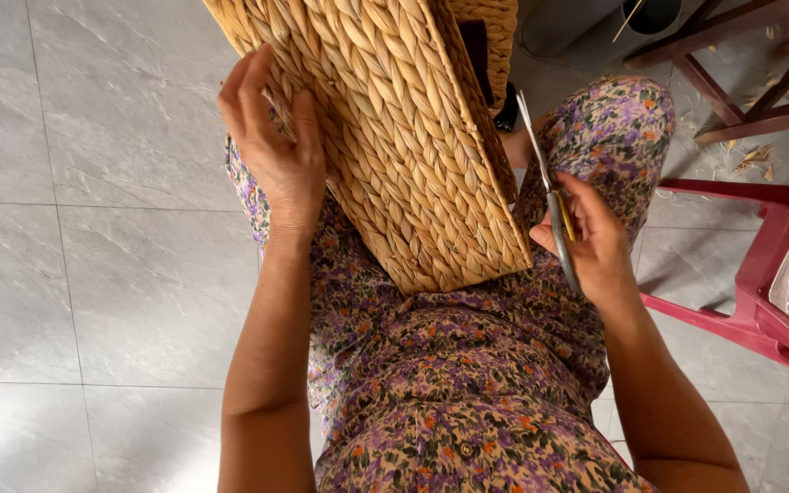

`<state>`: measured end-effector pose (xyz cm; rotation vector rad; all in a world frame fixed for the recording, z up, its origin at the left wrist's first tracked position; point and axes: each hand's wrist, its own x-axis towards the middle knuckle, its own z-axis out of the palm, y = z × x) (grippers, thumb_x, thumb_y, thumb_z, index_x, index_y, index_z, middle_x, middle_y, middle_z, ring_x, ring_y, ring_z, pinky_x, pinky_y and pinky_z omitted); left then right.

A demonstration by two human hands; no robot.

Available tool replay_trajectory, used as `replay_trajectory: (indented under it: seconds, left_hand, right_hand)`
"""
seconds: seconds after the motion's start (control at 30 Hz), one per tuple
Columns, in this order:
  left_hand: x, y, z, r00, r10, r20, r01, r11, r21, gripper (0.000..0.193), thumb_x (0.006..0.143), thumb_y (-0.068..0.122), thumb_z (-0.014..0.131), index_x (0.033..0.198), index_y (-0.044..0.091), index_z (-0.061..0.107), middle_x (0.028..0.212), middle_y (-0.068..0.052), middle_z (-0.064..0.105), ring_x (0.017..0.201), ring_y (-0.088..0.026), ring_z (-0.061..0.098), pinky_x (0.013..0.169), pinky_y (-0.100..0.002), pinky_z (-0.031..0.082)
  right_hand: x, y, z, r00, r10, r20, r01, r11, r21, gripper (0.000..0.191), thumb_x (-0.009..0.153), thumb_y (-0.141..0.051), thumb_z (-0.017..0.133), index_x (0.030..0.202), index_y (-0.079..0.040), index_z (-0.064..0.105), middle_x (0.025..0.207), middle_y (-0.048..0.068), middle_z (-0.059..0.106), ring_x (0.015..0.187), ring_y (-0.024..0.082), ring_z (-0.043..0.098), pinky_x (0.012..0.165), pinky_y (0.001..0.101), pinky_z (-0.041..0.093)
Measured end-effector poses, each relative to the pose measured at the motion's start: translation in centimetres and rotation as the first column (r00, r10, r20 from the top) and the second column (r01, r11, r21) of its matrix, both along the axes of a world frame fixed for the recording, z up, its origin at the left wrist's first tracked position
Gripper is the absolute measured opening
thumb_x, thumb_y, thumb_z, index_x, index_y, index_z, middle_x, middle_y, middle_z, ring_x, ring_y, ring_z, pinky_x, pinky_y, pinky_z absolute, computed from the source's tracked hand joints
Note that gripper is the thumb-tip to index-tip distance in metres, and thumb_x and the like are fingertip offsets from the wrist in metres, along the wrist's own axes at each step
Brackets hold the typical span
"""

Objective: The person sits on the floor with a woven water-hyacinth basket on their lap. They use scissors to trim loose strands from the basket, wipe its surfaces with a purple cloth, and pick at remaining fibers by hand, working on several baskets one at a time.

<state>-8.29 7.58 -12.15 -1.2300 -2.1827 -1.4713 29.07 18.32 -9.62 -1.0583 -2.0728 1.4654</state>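
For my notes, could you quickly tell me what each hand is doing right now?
Left hand: open, flat against the woven basket.
Right hand: closed around scissors.

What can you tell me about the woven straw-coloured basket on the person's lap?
The woven straw-coloured basket looks made of thick braided plant fibre, tan and golden, in slanted plaits. It is box-shaped with flat sides and a firm edge, and it lies tilted on the lap, one corner pointing toward the body. Its top runs out of the picture. The left hand lies flat on its broad side; the right hand, holding slim metal scissors, is beside its narrow side.
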Motion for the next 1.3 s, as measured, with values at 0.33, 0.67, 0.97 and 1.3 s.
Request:
replay_trajectory:
  seconds: [0.33,0.67,0.97,1.3]
  left_hand:
    - [1.9,-3.8,0.0,0.904,-0.147,0.402,0.103,0.986,0.131,0.039,0.116,0.004,0.063,0.153,0.006,0.051,0.140,-0.008,0.060,0.131,-0.020,0.065,0.115,-0.032,0.054]
    - [7.6,-5.6,1.6,0.758,-0.241,0.606,0.287,0.958,0.022,0.064,0.105,0.017,0.072,0.159,0.005,0.040,0.156,-0.017,0.052,0.140,-0.028,0.055,0.121,-0.039,0.050]
    - [12.1,-3.8,0.3,0.668,-0.417,0.616,0.399,0.900,0.177,0.106,0.099,0.028,0.078,0.171,0.016,0.001,0.173,-0.019,0.012,0.161,-0.031,0.024,0.137,-0.046,0.032]
    - [13.7,-3.6,-0.1,0.415,-0.511,0.753,0.241,0.860,0.450,0.076,0.116,0.020,0.050,0.171,0.013,-0.002,0.178,-0.016,0.012,0.164,-0.026,0.023,0.138,-0.039,0.022]
  right_hand:
    - [-2.7,-1.5,-2.1,0.997,-0.081,-0.022,0.077,0.987,-0.140,0.058,0.092,-0.004,0.079,0.146,-0.004,0.059,0.095,0.002,0.064,0.079,0.009,0.058,0.066,0.0219,0.047]
    - [-5.1,5.0,0.6,0.901,-0.181,-0.395,0.058,0.951,-0.303,0.046,0.097,0.006,0.078,0.140,-0.003,0.064,0.105,0.000,0.067,0.086,0.007,0.063,0.077,0.0196,0.054]
    - [-6.0,7.0,0.8,0.882,-0.187,-0.432,0.044,0.946,-0.320,0.045,0.100,0.008,0.079,0.141,-0.001,0.065,0.110,0.001,0.070,0.088,0.007,0.065,0.079,0.0201,0.056]
    - [-6.2,6.6,0.1,0.864,-0.233,-0.447,0.045,0.919,-0.393,0.055,0.093,0.009,0.078,0.145,-0.002,0.065,0.127,0.001,0.069,0.103,0.007,0.065,0.094,0.0206,0.056]
